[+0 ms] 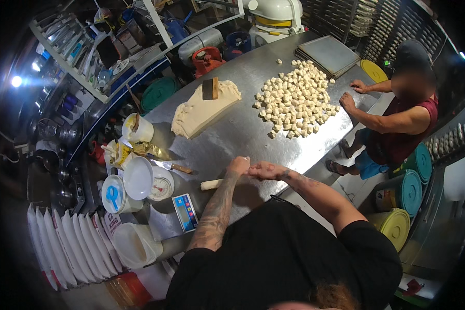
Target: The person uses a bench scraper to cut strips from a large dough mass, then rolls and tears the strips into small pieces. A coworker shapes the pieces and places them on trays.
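Observation:
My left hand (pixel 238 165) is closed at the near side of the steel table, fingers curled. A pale dough roll (pixel 211 184) sticks out on the left of my left forearm; the forearm covers the rest, which appears to run into that hand. My right hand (pixel 266 170) meets the left one, its fingers pinched together against it; whatever lies between the fingertips is hidden. Farther off, many small dough pieces (pixel 294 98) are heaped on the table. A large slab of dough (pixel 204 111) lies to the left of them, with a dough scraper (pixel 210 89) on top.
A co-worker (pixel 405 103) stands at the right end, hands on the table (pixel 225 147). Trays (pixel 328 54) are stacked at the far corner. On the left are a knife (pixel 181 168), a dial scale (pixel 161 187), a digital scale (pixel 185 212) and white tubs (pixel 134 245). Lidded bins (pixel 392 227) stand right.

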`<state>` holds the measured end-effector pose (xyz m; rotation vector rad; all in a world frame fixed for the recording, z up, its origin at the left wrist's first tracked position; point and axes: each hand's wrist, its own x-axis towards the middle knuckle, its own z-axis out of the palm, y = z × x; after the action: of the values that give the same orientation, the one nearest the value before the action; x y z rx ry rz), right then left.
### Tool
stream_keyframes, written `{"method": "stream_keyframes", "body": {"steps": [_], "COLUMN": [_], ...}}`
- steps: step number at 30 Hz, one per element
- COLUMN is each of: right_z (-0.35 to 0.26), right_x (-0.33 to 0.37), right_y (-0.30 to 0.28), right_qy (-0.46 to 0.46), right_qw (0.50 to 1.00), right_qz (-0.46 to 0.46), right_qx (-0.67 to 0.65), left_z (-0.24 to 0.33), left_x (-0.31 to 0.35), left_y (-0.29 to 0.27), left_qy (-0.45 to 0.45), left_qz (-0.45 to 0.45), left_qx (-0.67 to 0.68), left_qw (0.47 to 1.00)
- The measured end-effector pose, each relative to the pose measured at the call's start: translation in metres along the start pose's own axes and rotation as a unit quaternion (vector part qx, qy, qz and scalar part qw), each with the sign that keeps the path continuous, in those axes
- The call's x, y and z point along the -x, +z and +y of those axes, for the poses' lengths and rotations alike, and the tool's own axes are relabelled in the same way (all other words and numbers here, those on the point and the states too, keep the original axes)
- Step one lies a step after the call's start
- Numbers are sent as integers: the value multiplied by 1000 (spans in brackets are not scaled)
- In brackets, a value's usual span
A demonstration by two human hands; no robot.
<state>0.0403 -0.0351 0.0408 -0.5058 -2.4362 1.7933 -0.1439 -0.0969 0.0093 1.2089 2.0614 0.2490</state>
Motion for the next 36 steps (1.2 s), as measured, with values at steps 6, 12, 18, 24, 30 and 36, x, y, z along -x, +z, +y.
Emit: {"method": "stream_keyframes", "body": {"steps": [6,12,18,24,30,36], "right_z": [-36,22,45,33,-28,-20], "right_x": [-20,-22,-47,-41,-23,-58], "right_y": [-47,-12,12,6,-50,-85], "right_qy": [-77,80,165,51,-44,-86], "right_qw": [867,952,961,969,975,871], "right_qz": [281,163,194,97,146,300], "right_qx": [404,246,105,224,164,379], "left_z": [16,3,6,14,10,1], "left_x": [-13,24,31,27,-22,-31], "left_y": [-7,2,-3,5,-24,20], "left_qy": [29,97,66,43,12,99], "left_qz": [27,64,58,37,-34,118], "left_qx": [43,47,-11,-86,165,86], "left_qw": [998,992,996,995,986,984]}}
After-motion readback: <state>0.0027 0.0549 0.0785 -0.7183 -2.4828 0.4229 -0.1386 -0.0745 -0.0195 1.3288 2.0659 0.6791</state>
